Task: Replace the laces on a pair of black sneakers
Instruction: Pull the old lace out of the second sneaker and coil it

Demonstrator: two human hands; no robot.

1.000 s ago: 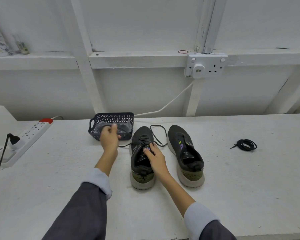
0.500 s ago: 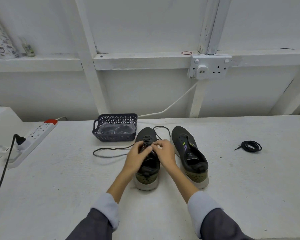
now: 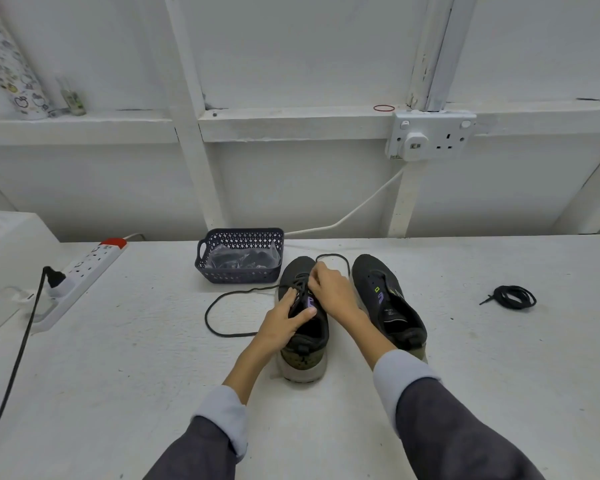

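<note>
Slack is my worry: with my right hand (image 3: 331,292) pinching the lace (image 3: 206,317) over the eyelets of the sneaker (image 3: 303,362) at mid-frame and my left hand (image 3: 284,322) clamped round its tongue, the loose loop trailing left may snag and tighten unevenly.

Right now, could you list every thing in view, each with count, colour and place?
laced sneaker: 1, black, table centre
unlaced sneaker: 1, black, to its right
lace: 1, black, in laced sneaker, ends loose on table
coiled lace: 1, black, table right
basket: 1, dark blue, behind laced sneaker
power strip: 1, white, table left
wall socket: 1, white, wall upper right
rubber band: 1, red, ledge beside wall socket
patterned tube: 1, white, ledge far left
table: 1, white
left hand: 1, grips laced sneaker
right hand: 1, pinches lace
</note>
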